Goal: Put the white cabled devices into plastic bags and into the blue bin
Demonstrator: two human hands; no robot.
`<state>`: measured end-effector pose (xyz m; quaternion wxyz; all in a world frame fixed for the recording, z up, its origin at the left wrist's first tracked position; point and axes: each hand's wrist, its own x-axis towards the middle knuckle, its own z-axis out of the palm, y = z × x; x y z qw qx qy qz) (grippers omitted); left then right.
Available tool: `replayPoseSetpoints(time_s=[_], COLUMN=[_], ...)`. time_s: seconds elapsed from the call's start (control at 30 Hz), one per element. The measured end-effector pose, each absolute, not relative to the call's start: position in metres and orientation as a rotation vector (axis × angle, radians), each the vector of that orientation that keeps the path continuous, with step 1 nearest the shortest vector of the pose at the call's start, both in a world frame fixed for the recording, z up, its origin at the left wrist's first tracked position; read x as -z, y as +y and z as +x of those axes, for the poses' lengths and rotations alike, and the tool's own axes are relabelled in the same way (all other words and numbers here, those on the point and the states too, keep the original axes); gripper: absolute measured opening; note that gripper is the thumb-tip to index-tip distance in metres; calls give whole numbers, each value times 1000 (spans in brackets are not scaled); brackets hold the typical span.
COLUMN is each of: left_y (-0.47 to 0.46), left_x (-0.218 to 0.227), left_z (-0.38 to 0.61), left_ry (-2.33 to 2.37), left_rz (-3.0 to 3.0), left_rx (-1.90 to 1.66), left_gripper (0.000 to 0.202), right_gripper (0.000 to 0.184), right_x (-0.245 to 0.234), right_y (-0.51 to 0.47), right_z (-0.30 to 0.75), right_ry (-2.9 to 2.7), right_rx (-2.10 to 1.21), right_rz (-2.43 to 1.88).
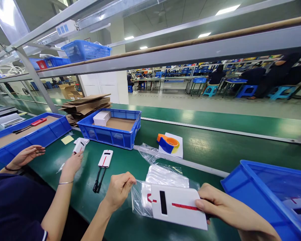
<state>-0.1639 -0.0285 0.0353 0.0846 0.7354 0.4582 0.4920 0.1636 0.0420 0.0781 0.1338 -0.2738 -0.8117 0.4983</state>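
Observation:
My right hand (219, 202) grips the right end of a flat white device (183, 195) with a black window and a red stripe. Something dark shows under those fingers. My left hand (120, 187) is closed in a pinch on the edge of a clear plastic bag (137, 202). The device's left end lies at the bag's mouth and looks partly inside it. Behind the device is a stack of clear bags (165, 175) on the green bench. A similar white device (106, 158) with two black leads lies to the left of my left hand.
At left a co-worker's hand (74, 164) holds another white device (80, 145). Blue bins stand at the left (30, 140), the middle (110, 137) and the right (261, 187), the right one containing more devices. An orange and blue tape roll (169, 143) lies behind the bags. A shelf (165, 55) crosses overhead.

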Motion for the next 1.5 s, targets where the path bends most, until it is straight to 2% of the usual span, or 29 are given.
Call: replayPoseSetpoints(time_s=[0.13, 0.47, 0.67, 0.83, 0.93, 1.07, 1.17, 1.27, 1.33, 1.5], left_y=[-28, -29, -29, -32, -36, -45, -50, -51, -51, -56], left_x=[-36, -33, -38, -43, -47, -53, -60, -67, -72, -84], left_z=[-163, -159, -158, -157, -157, -158, -157, -154, -152, -146], left_ry=[1369, 1279, 1244, 1222, 1283, 1436, 1392, 1264, 1217, 1275], left_rz=[2199, 2217, 2234, 2241, 2236, 2073, 2079, 2162, 2191, 2332], left_rx=[-1470, -1475, -1462, -1436, -1359, -1184, -1117, -1067, -1050, -952], left_gripper=[48, 46, 48, 45, 41, 17, 37, 31, 38, 76], right_gripper=[75, 75, 73, 70, 69, 70, 69, 71, 71, 71], right_x=[-81, -83, -81, -78, -78, -78, -76, -75, -74, -74], right_y=[41, 42, 45, 45, 45, 45, 46, 47, 47, 47], right_z=[166, 161, 160, 159, 157, 156, 156, 155, 155, 155], right_ry=[-2402, -2385, -2317, -2302, -2297, -2299, -2288, -2288, -2287, -2275], right_rx=[-1347, -1384, -1554, -1561, -1577, -1568, -1583, -1597, -1605, -1582], right_rz=[-796, -778, -765, -748, -749, -740, -740, -719, -704, -740])
